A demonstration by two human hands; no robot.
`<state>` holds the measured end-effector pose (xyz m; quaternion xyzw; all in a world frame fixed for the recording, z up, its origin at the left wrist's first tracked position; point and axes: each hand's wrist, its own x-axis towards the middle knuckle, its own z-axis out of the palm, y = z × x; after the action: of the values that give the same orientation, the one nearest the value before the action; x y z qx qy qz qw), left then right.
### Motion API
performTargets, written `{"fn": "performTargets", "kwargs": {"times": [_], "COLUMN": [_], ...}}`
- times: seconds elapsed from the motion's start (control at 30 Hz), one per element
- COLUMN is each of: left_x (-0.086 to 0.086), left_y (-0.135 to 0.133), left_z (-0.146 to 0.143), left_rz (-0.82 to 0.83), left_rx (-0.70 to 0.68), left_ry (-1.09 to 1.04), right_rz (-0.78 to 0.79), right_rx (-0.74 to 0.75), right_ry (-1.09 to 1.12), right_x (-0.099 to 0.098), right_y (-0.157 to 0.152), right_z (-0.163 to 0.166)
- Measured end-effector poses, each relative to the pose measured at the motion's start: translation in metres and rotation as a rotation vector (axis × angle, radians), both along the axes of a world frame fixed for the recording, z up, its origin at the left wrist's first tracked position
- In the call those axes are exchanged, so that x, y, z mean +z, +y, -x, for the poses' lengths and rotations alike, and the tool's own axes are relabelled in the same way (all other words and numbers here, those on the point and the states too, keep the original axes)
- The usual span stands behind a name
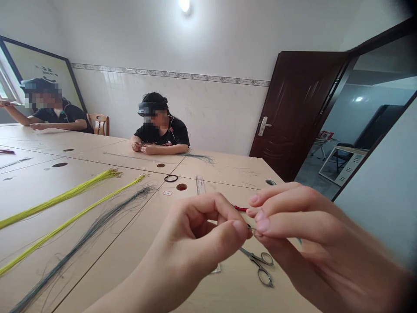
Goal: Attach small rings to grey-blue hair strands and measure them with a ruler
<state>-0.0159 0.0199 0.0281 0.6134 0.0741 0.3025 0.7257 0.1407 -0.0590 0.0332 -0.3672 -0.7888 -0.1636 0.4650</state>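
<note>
My left hand (202, 243) is closed in a pinch, thumb pressed against the bent index finger. At its fingertips shows a tiny dark thing (249, 226), too small to name. Facing it, my right hand (309, 230) is also closed, its thumb and fingertips meeting close to the dark piece; what they pinch cannot be made out. Below and between the hands, metal scissors (260, 263) lie on the table, their blades partly hidden behind my left hand. Behind the fingers a red-handled tool (241, 208) is partly covered.
Two yellow strand bundles (65, 196) and a grey-green strand bundle (94, 228) stretch across the table (137, 261) at left. Ahead are a ruler (200, 184), a black ring (171, 178) and a cable hole (181, 187). Two people (163, 134) sit opposite; a brown door (293, 108) stands open.
</note>
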Motion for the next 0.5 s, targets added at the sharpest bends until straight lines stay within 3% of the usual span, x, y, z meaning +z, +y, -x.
{"fn": "performTargets", "kwargs": {"times": [0.1, 0.2, 0.23, 0.33, 0.4, 0.5], "left_x": [-0.001, -0.008, -0.012, -0.036, -0.063, -0.111], "left_y": [-0.004, -0.010, -0.012, -0.025, -0.040, -0.072], "left_z": [-0.003, -0.008, -0.011, -0.024, -0.035, -0.046], "left_rz": [-0.267, -0.775, -0.938, -1.285, -1.485, -1.658], "left_rx": [0.183, 0.498, 0.546, 0.454, 0.377, 0.179], "left_ry": [0.042, 0.042, 0.046, 0.081, 0.031, -0.005], "right_rz": [0.081, 0.210, 0.248, 0.383, 0.503, 0.737], "right_rx": [-0.020, -0.188, -0.280, -0.577, -0.693, -0.858], "right_ry": [0.209, 0.488, 0.548, 0.647, 0.639, 0.575], "right_x": [0.003, 0.009, 0.010, 0.010, 0.004, -0.009], "right_y": [-0.002, 0.005, 0.009, 0.026, 0.034, 0.032], "right_z": [-0.001, -0.020, -0.033, -0.086, -0.126, -0.178]}}
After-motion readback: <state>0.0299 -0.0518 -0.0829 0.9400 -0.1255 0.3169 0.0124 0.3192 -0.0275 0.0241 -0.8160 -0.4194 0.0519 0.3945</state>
